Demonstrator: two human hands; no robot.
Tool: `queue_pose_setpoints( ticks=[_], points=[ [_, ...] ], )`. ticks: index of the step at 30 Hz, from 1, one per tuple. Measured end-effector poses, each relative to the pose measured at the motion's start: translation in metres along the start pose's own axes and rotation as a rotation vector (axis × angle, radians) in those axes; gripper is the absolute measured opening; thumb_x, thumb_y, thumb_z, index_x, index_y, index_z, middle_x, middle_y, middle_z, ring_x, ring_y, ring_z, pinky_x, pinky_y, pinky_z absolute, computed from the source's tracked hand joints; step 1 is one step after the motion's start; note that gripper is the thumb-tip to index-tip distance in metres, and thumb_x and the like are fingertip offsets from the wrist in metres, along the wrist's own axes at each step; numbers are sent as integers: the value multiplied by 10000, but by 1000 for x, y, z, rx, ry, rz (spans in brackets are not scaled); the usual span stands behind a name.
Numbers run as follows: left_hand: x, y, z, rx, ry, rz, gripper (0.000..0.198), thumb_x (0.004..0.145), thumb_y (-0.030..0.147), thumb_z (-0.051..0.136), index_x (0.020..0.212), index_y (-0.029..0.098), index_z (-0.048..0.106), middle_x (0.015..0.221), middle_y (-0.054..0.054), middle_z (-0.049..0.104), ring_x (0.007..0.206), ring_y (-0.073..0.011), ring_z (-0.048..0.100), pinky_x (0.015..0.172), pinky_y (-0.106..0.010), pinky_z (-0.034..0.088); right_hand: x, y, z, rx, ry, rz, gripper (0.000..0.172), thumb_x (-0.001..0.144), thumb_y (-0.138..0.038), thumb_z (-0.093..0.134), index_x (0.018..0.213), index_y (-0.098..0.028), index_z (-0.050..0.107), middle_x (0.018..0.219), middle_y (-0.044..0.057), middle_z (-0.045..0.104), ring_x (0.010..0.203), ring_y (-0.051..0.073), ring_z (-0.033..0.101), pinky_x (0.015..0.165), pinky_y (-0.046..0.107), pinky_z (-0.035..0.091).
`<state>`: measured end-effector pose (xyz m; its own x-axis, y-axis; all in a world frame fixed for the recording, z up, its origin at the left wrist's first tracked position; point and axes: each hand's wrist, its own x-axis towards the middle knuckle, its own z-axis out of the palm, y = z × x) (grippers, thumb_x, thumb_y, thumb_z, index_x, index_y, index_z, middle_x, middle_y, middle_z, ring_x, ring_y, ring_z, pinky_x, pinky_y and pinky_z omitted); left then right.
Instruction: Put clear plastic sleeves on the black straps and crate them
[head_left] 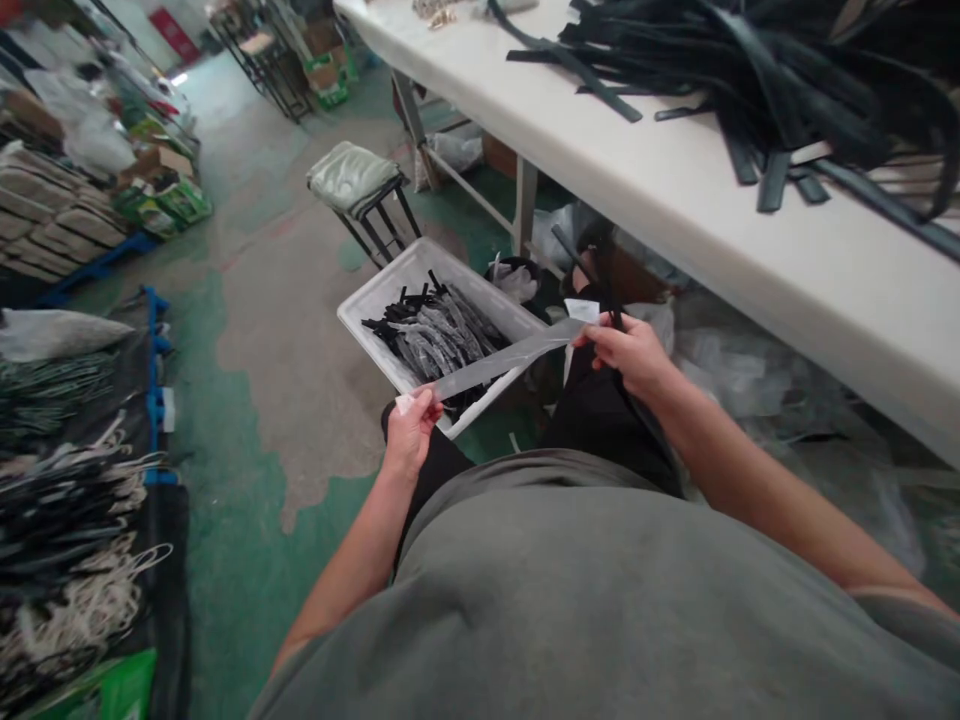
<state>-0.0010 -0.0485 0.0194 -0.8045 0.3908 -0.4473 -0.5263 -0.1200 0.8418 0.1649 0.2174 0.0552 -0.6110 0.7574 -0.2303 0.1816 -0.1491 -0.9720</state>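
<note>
A long, narrow, clear plastic sleeve (502, 364) is stretched between my two hands, with a white piece at each end. My left hand (415, 428) pinches its lower left end. At the upper right end, my right hand (634, 352) pinches the sleeve together with a black strap (613, 290), which sticks up above the fingers and hangs down past the wrist. Beneath the sleeve stands a white plastic bin (365, 312), holding several black straps (457, 325), many of them in clear plastic. My fingers partly hide what they grip.
A white table (660, 190) runs along the right, with a heap of black straps (787, 90) on it. A padded stool (352, 175) stands beyond the bin. Bundled cords (82, 590) lie on the left by a blue pallet (154, 390). Plastic bags (735, 380) lie under the table.
</note>
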Motion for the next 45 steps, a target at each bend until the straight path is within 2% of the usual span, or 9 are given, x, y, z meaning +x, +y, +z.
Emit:
queue_pose_setpoints(
  ticks=[6, 12, 16, 20, 28, 33, 36, 41, 45],
  points=[
    [3, -11, 0, -22, -5, -211, 254, 685, 201, 771, 901, 130, 657, 674, -9, 678, 554, -83, 621, 560, -185, 487, 31, 10, 5, -341, 52, 94, 185, 755, -304, 688, 743, -125, 642, 697, 82, 697, 446, 83, 483, 359, 174, 398],
    [1, -23, 36, -124, -62, -179, 251, 725, 208, 746, 946, 153, 642, 742, 2, 689, 614, -75, 634, 634, -188, 485, -25, 20, 51, -41, -568, 344, 391, 850, -490, 609, 855, -113, 715, 815, 100, 743, 353, 18, 276, 335, 186, 423],
    [-11, -36, 58, -107, -186, -180, 308, 675, 253, 787, 929, 151, 647, 765, -11, 704, 639, -91, 645, 646, -200, 477, -39, 31, 79, -16, -386, 342, 315, 804, -429, 690, 820, -114, 678, 723, 54, 701, 387, 37, 361, 333, 182, 426],
    [-18, -46, 64, -42, -241, -217, 320, 679, 282, 777, 940, 155, 642, 788, -23, 712, 689, -115, 663, 675, -224, 485, -26, 34, 79, 14, -207, 285, 145, 793, -278, 671, 784, -136, 644, 652, 0, 643, 411, 44, 416, 364, 175, 422],
    [-6, -44, 52, 365, -426, -311, 381, 600, 319, 815, 904, 128, 687, 748, -67, 731, 677, -159, 675, 645, -245, 475, -10, 24, 60, -296, -357, 32, 87, 760, -185, 606, 688, -138, 618, 637, -17, 622, 460, 58, 473, 384, 160, 404],
    [-3, -45, 52, 496, -565, -462, 352, 596, 346, 829, 833, 108, 723, 733, -104, 735, 672, -185, 695, 607, -236, 493, -8, 26, 63, -324, -368, 37, 78, 787, -207, 624, 738, -147, 617, 655, -18, 640, 453, 58, 472, 394, 165, 400],
    [-1, -44, 52, 414, -515, -518, 275, 638, 291, 815, 816, 106, 719, 761, -101, 736, 674, -173, 698, 594, -218, 503, -10, 28, 61, -285, -380, 110, 180, 821, -318, 655, 773, -150, 611, 688, 5, 663, 453, 57, 465, 382, 162, 379],
    [6, -39, 49, 99, -291, -530, 121, 743, 207, 742, 787, 119, 671, 732, -54, 709, 644, -128, 678, 595, -210, 519, -27, 31, 41, -112, -433, 246, 427, 912, -550, 474, 870, -147, 610, 613, 14, 631, 371, 57, 347, 345, 188, 338],
    [11, -36, 50, -82, -170, -491, 155, 770, 210, 728, 713, 142, 601, 631, 10, 638, 571, -94, 631, 579, -202, 508, -46, 32, 24, -34, -413, 253, 338, 891, -475, 497, 836, -154, 588, 603, -3, 603, 367, 60, 320, 353, 206, 335]
  ],
)
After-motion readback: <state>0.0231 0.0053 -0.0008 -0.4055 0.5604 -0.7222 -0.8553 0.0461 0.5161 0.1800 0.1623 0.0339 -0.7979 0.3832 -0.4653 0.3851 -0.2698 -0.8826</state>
